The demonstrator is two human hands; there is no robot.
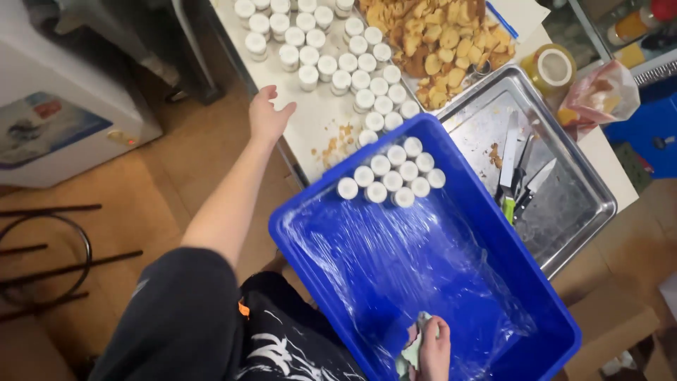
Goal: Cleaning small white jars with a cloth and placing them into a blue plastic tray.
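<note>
Blue plastic, stiff and smooth, makes up the large crate (536, 310), lined with clingy, crinkled film and resting tilted on the bench (314, 116) edge, with a cluster of small white-capped jars (391, 176) in its far corner. The right hand (431, 349) has its grip pinched on a soft pale cloth (415, 346) inside the near end, while the left hand (268, 116), fingers spread, hovers over the bench near more jars. The jars look light, rigid and probably slick, best taken by the cap or sides; the crate by its rim.
</note>
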